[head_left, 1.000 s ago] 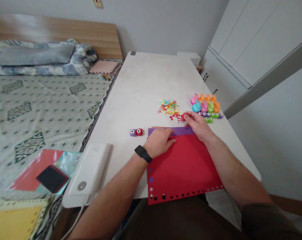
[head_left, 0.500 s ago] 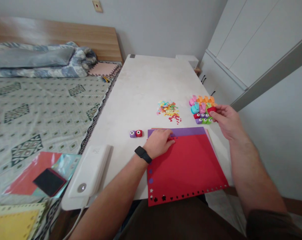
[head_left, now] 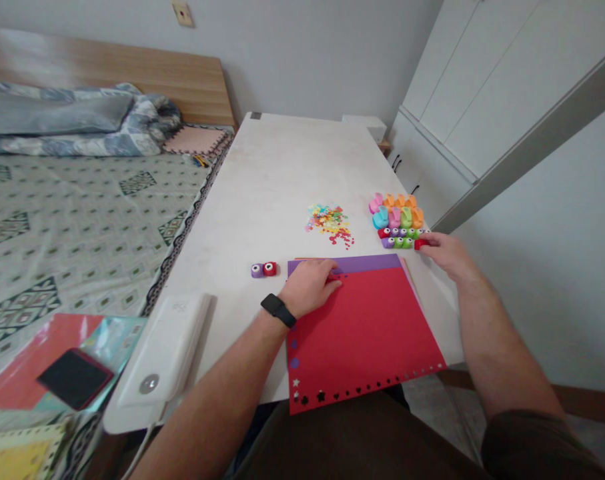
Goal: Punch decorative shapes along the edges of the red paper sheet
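Observation:
My left hand (head_left: 309, 287) rests on the upper left of a red paper sheet (head_left: 367, 327), fingers loosely bent, thumb apart from them. Along the sheet's near and left edges run shaped holes. A purple sheet (head_left: 367, 265) sticks out from under its far edge. Between the thumb and fingers of my right hand (head_left: 445, 253) is a small red craft punch (head_left: 419, 245), at the right end of the nearest row of punches. Beside it stand several small punches (head_left: 398, 243) in purple and green, with bigger orange, pink and blue ones (head_left: 393, 217) behind.
Loose coloured paper cut-outs (head_left: 332, 223) lie in a heap mid-table. Left of the sheets stand a purple punch (head_left: 257, 270) and a red punch (head_left: 269, 269). A white corded device (head_left: 167, 350) occupies the table's near left corner. A phone (head_left: 75, 378) lies on the bed.
My right hand has lowered the red punch from above the group to the near row's right end. My left hand stays on the paper. The view has shifted slightly.

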Motion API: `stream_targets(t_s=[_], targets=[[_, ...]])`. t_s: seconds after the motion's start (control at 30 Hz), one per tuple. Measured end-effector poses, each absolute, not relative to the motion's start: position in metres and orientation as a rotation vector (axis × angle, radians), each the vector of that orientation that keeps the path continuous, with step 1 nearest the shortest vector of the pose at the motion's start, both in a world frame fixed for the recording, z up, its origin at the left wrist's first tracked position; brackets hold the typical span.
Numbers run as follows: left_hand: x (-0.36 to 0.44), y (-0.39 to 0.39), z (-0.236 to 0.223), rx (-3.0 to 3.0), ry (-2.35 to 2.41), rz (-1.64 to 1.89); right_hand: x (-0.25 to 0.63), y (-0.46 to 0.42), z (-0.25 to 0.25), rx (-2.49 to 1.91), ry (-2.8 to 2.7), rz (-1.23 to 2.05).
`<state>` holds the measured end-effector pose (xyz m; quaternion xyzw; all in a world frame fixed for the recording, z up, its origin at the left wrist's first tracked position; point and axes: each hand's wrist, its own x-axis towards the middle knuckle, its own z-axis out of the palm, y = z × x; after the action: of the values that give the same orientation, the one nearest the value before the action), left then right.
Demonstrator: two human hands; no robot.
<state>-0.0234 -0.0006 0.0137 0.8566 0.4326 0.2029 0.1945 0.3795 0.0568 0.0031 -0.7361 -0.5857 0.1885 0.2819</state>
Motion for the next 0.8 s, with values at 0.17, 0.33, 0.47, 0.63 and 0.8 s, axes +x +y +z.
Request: stream_targets(t_s=[0.17,0.33,0.47,0.63,0.8], targets=[[-0.023,-0.001,0.013,2.401,1.215,0.582,0.379,0.064,-0.007,-2.054,-1.565,0.441],[-0.023,-0.001,0.013,2.412,1.212,0.576,0.381,0.066,-0.01,-2.038,-1.65,0.355],[-0.023,-0.001,0.013,2.409,1.21,0.572,0.38,0.066,-0.011,-2.034,-1.638,0.354],[-0.023,-0.001,0.013,2.41,1.219,0.57,0.376,0.066,-0.009,-2.063,-1.613,0.312],[-0.023,-0.001,0.013,2.416,1.225,0.555,0.375,0.064,-0.01,-2.064,-1.617,0.296]])
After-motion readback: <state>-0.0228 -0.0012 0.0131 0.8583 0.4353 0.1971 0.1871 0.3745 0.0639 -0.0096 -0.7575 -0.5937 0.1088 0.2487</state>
